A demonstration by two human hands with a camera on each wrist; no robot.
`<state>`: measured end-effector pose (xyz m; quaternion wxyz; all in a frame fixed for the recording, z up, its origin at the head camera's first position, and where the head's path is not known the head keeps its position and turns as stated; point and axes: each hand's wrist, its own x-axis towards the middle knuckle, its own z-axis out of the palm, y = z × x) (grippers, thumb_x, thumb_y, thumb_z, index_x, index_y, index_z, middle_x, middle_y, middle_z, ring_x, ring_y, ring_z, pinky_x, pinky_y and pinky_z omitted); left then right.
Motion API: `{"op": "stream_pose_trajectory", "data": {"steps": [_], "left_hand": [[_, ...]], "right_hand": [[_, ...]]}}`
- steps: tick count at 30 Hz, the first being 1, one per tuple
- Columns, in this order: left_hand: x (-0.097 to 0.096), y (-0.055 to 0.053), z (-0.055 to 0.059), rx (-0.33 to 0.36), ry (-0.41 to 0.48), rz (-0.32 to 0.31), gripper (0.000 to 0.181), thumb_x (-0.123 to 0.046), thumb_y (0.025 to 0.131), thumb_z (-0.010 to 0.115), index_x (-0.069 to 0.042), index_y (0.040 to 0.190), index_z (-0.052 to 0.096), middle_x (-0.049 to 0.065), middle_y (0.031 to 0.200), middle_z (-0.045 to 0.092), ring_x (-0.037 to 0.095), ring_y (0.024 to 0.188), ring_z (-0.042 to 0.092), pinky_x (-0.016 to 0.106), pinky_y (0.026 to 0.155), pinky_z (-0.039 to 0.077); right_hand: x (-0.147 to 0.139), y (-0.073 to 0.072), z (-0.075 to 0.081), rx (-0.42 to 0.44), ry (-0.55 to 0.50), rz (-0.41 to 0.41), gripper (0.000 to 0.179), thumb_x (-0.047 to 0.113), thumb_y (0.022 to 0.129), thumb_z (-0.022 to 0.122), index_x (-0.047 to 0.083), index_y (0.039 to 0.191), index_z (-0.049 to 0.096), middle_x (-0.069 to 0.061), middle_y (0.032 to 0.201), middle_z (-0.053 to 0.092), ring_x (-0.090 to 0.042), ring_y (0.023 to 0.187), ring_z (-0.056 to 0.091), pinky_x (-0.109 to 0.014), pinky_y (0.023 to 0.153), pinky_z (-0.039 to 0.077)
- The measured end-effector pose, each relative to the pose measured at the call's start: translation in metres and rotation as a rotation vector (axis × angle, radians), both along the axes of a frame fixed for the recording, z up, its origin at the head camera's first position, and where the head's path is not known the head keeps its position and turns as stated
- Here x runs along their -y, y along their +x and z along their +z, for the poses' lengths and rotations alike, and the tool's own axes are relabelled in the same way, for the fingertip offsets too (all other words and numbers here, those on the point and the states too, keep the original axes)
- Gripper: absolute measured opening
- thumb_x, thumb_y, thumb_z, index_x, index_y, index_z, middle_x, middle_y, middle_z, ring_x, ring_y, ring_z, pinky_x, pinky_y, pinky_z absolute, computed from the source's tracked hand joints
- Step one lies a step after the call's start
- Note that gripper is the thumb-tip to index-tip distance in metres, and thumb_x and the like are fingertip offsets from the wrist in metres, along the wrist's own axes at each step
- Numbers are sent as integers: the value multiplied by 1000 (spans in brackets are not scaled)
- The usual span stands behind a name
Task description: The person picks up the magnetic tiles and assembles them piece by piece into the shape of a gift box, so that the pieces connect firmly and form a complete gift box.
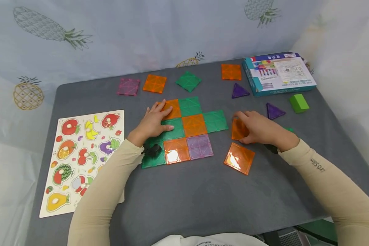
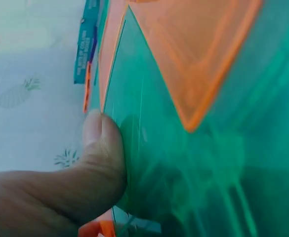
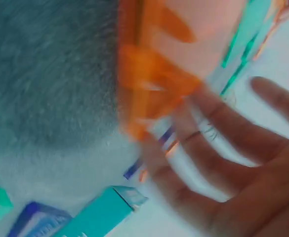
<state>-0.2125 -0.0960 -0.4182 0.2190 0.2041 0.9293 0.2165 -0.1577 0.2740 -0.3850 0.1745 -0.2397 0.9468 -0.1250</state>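
Observation:
My left hand (image 1: 152, 122) rests with spread fingers on a flat patchwork of translucent magnetic tiles, its fingertips on an orange tile (image 1: 174, 108) and its thumb on a green tile (image 1: 176, 129). In the left wrist view the thumb (image 2: 102, 153) lies against the green tile's surface. To the right of the patchwork my right hand (image 1: 261, 130) grips an orange square tile (image 1: 237, 129) between thumb and fingers. That tile (image 3: 149, 79) looks tilted and blurred in the right wrist view. Just below it lies another orange tile (image 1: 240, 159). A purple square tile (image 1: 200, 147) forms the patchwork's lower right corner.
A fruit puzzle board (image 1: 89, 136) lies at the left, partly under my left arm. Several loose tiles line the back edge, among them a green one (image 1: 188, 81). Purple triangles (image 1: 274, 111), a green block (image 1: 299, 103) and a box (image 1: 279, 73) are at the right.

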Motion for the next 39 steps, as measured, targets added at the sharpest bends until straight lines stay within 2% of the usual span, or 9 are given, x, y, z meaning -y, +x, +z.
{"op": "stream_pose_trajectory", "data": {"steps": [6, 10, 16, 21, 23, 26, 30, 35, 39], "left_hand": [[-8, -4, 3, -8, -53, 11, 73, -38, 93, 60, -18, 154, 24, 8, 163, 0, 36, 149, -2, 58, 118, 4], [-11, -6, 4, 0, -71, 12, 73, -38, 94, 59, -19, 154, 22, 8, 163, -2, 35, 149, -3, 57, 118, 5], [-11, -6, 4, 14, -70, 25, 73, -38, 95, 58, -20, 154, 21, 8, 163, -3, 35, 149, -4, 57, 118, 5], [-9, -5, 3, 13, -67, 32, 72, -38, 95, 58, -20, 154, 20, 8, 163, -3, 34, 149, -4, 57, 118, 4], [-9, -4, 3, 10, -62, 33, 72, -37, 95, 58, -19, 154, 21, 8, 163, -3, 35, 149, -4, 57, 118, 4], [-8, -4, 1, 9, -59, 29, 72, -36, 95, 58, -18, 154, 20, 9, 163, -3, 36, 149, -4, 58, 117, 4], [-9, -3, 2, 6, -57, 30, 73, -37, 95, 58, -18, 154, 21, 9, 163, -3, 36, 149, -4, 58, 117, 4], [-10, -2, 2, 1, -54, 33, 72, -37, 95, 58, -18, 154, 21, 9, 163, -3, 36, 149, -3, 58, 117, 5], [-9, -2, 0, -2, -57, 40, 72, -38, 95, 58, -19, 154, 21, 9, 163, -3, 35, 149, -3, 58, 118, 5]], "right_hand": [[20, 11, 1, -51, -119, 190, 70, 28, 74, 83, 6, 130, 46, -13, 127, 54, -30, 116, 48, -49, 98, 46], [38, 16, -3, -35, -118, 291, 67, 31, 76, 81, 9, 130, 49, -8, 126, 56, -26, 115, 49, -46, 98, 46], [49, 14, -6, -60, -57, 321, 68, 31, 71, 84, 10, 128, 54, -5, 121, 57, -24, 109, 50, -43, 98, 44], [48, 19, -9, -67, -65, 243, 67, 38, 76, 81, 9, 129, 53, -7, 126, 53, -26, 115, 48, -47, 99, 44], [47, 26, -12, -121, -14, 152, 69, 46, 78, 77, 8, 130, 51, -12, 129, 50, -32, 118, 47, -52, 96, 45], [44, 42, -16, -187, 90, -22, 76, 56, 77, 72, 4, 128, 48, -21, 128, 48, -41, 113, 48, -58, 85, 48], [40, 62, -17, -175, 151, -184, 77, 57, 78, 72, 0, 123, 49, -24, 117, 51, -41, 100, 50, -56, 77, 49], [34, 73, -11, -105, 149, -222, 62, 47, 83, 71, 2, 123, 56, -21, 114, 53, -36, 94, 51, -51, 74, 50], [27, 78, -6, -75, 167, -215, 62, 43, 84, 71, 4, 130, 56, -21, 116, 53, -36, 95, 53, -51, 73, 52]]}}
